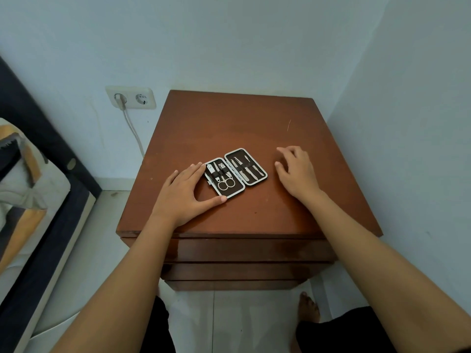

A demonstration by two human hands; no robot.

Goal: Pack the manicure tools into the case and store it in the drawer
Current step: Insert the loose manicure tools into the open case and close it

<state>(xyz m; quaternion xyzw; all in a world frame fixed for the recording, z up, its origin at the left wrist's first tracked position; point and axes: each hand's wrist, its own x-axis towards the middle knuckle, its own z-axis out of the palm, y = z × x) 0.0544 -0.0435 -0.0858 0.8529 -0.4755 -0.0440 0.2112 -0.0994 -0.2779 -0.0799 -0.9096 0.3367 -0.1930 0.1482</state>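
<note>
A small manicure case (235, 173) lies open flat on the brown wooden nightstand (244, 123). Its left half holds scissors (226, 183), a clipper and other tools under straps; its right half holds several slim metal tools (246, 168). My left hand (182, 193) rests on the tabletop against the case's left edge, fingers along the side and thumb at the front corner. Right of the case, my right hand (297, 171) hovers with fingers spread, holding nothing. The drawer fronts (244, 250) below the top are shut.
The nightstand stands in a white wall corner. A double wall socket (131, 98) with a plugged cable is at the left. A bed with dark frame (38, 200) lies further left. My bare foot (309, 308) is on the tiled floor below.
</note>
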